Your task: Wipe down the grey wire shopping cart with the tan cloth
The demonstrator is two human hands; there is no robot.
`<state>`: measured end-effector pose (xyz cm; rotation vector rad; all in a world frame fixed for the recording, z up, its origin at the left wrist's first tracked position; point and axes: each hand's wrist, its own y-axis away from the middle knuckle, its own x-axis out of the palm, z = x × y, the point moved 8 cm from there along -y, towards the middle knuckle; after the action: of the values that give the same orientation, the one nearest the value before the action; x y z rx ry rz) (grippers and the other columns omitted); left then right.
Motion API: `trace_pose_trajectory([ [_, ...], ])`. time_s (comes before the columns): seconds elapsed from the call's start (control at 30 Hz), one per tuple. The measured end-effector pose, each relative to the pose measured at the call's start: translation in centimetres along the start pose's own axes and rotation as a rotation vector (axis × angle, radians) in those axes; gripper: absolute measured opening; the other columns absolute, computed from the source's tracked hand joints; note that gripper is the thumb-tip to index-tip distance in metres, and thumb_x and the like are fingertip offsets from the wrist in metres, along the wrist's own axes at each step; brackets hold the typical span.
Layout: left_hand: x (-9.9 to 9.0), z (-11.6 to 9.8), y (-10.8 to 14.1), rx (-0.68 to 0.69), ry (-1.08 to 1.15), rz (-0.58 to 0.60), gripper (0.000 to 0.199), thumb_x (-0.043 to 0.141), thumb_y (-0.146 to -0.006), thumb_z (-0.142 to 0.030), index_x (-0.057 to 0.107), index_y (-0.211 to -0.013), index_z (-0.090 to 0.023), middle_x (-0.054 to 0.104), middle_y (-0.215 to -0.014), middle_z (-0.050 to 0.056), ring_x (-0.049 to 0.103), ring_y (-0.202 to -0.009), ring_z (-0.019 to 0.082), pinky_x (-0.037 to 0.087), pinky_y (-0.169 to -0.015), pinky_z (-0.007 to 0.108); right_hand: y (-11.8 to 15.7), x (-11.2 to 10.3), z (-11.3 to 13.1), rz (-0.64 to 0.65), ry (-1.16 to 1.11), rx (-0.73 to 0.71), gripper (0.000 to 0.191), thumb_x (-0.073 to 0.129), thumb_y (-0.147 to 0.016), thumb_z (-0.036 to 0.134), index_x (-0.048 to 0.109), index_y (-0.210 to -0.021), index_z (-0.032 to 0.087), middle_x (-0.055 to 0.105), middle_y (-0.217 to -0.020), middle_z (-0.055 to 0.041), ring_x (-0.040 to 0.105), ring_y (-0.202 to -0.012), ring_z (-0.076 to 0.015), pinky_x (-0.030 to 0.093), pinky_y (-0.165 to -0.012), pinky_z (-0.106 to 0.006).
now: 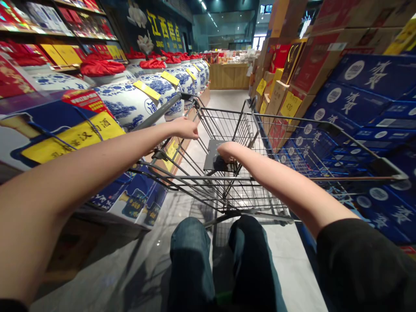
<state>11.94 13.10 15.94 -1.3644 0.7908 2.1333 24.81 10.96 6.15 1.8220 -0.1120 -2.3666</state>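
Gray metal wire shop cart (227, 177) in a store aisle
L hand (186, 128) sits on the cart's thin top rim (221, 111), fingers bent a bit, can't tell if it grips. R hand (228, 151) lies on a flat gray plastic flap (211, 158) by a small dark lump (221, 164), grip unclear. Farther off: round blue-and-white china jars (126, 104) with red cloth tops, tall brown cardboard boxes (316, 60).

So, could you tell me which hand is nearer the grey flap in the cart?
Right. The right hand is at the edge of the grey flap; the left hand is off to its left.
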Motion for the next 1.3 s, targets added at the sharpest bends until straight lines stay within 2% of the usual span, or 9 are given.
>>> trace_pose_trajectory([
  [0.2, 0.2, 0.0, -0.1, 0.013, -0.008, -0.011, 0.041, 0.051, -0.096, -0.049, 0.083, -0.101, -0.025, 0.078, -0.087, 0.003, 0.067, -0.1, 0.021, 0.036, -0.103, 0.036, 3.7, 3.4, 1.9, 0.571, 0.245, -0.123, 0.02, 0.088, -0.066, 0.02, 0.082, -0.08, 0.006, 0.079, -0.08, -0.0097, 0.074, -0.081, -0.0239, 0.058, -0.076, -0.032],
  [0.33, 0.2, -0.2, -0.1, 0.033, -0.001, -0.023, 0.041, 0.051, -0.095, -0.047, 0.082, -0.101, -0.022, 0.078, -0.09, 0.003, 0.065, -0.097, 0.019, 0.037, -0.102, 0.034, 4.5, 1.7, 4.5, 0.356, 0.236, -0.275, 0.022, 0.075, -0.08, 0.019, 0.083, -0.096, 0.006, 0.08, -0.084, -0.0102, 0.071, -0.077, -0.0198, 0.052, -0.073, -0.028],
  [0.5, 0.1, -0.2, 0.1, -0.024, -0.016, 0.017, 0.048, 0.049, -0.094, -0.052, 0.082, -0.113, -0.023, 0.078, -0.097, 0.003, 0.065, -0.105, 0.023, 0.037, -0.105, 0.036, 5.7, 2.6, 6.1, 0.461, 0.016, -0.449, 0.024, 0.076, -0.081, 0.023, 0.082, -0.1, 0.01, 0.079, -0.086, -0.0056, 0.062, -0.067, -0.0128, 0.046, -0.065, -0.024],
  [0.6, 0.2, 0.0, 0.0, -0.024, -0.01, 0.031, 0.05, 0.049, -0.093, -0.057, 0.082, -0.115, -0.027, 0.077, -0.095, 0.002, 0.066, -0.107, 0.024, 0.037, -0.106, 0.036, 5.6, 1.9, 6.6, 0.305, -0.031, -0.525, 0.019, 0.071, -0.082, 0.017, 0.081, -0.096, 0.009, 0.079, -0.089, -0.0061, 0.057, -0.067, -0.0115, 0.043, -0.066, -0.024],
  [0.67, 0.2, 0.2, -0.1, -0.03, 0.011, 0.03, 0.049, 0.051, -0.092, -0.057, 0.083, -0.114, -0.028, 0.077, -0.09, 0.002, 0.066, -0.107, 0.025, 0.037, -0.106, 0.036, 5.5, 1.8, 6.8, 0.247, -0.017, -0.535, 0.018, 0.067, -0.079, 0.01, 0.08, -0.091, 0.008, 0.078, -0.084, -0.0056, 0.054, -0.065, -0.0111, 0.041, -0.065, -0.025],
  [0.83, 0.0, 0.4, -0.2, -0.024, 0.02, 0.01, 0.05, 0.051, -0.091, -0.058, 0.083, -0.113, -0.026, 0.077, -0.096, 0.004, 0.066, -0.109, 0.026, 0.036, -0.108, 0.038, 6.1, 3.4, 7.6, 0.454, -0.234, -0.535, 0.016, 0.074, -0.075, 0.013, 0.077, -0.09, 0.01, 0.072, -0.073, -0.0007, 0.056, -0.063, -0.0111, 0.044, -0.064, -0.024],
  [0.97, -0.1, 0.3, 0.2, -0.028, -0.004, 0.033, 0.054, 0.049, -0.093, -0.06, 0.08, -0.121, -0.026, 0.078, -0.102, 0.004, 0.065, -0.116, 0.027, 0.037, -0.109, 0.036, 5.6, 2.7, 7.6, 0.305, -0.137, -0.52, 0.013, 0.072, -0.07, 0.005, 0.076, -0.082, 0.01, 0.071, -0.07, 0.0003, 0.053, -0.063, -0.0098, 0.041, -0.064, -0.024],
  [1.13, -0.2, 0.2, -0.1, -0.005, -0.024, 0.032, 0.055, 0.046, -0.094, -0.061, 0.08, -0.12, -0.026, 0.076, -0.098, 0.002, 0.067, -0.111, 0.024, 0.041, -0.102, 0.033, 6.2, 3.0, 7.5, 0.388, -0.197, -0.499, 0.017, 0.077, -0.076, 0.016, 0.078, -0.092, 0.01, 0.076, -0.08, -0.003, 0.06, -0.067, -0.0115, 0.045, -0.065, -0.023],
  [1.3, 0.2, 0.6, -0.9, 0.026, -0.025, 0.007, 0.06, 0.045, -0.094, -0.066, 0.079, -0.121, -0.024, 0.075, -0.099, 0.002, 0.068, -0.11, 0.024, 0.043, -0.1, 0.033, 5.6, 1.4, 6.6, 0.178, 0.058, -0.429, 0.017, 0.072, -0.073, 0.008, 0.079, -0.088, 0.009, 0.078, -0.084, -0.0069, 0.06, -0.069, -0.0132, 0.041, -0.064, -0.025],
])
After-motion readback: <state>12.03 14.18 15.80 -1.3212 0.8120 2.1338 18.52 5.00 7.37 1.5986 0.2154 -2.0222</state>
